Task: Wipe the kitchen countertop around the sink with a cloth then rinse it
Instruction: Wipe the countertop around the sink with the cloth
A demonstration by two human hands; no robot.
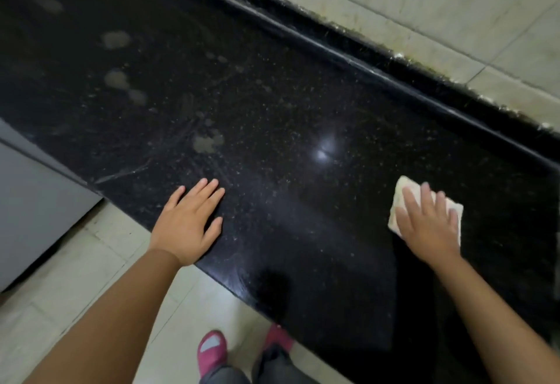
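Smudges (115,39) first: pale dried patches sit on the far left of the black countertop (272,117), another blotch (207,141) nearer centre, so I judge that side unwiped. Left hand (189,223) lies flat at the front edge, fingers spread, holding nothing, just bracing. Centre stretch shows faint streaks and a light glare. Right hand (427,223) presses palm-down on the folded pale cloth (406,189), fingers splayed over it, cloth flat on the stone near the right end. Sink isn't in view. My read: wiping partway, left patches and the rinse remain.
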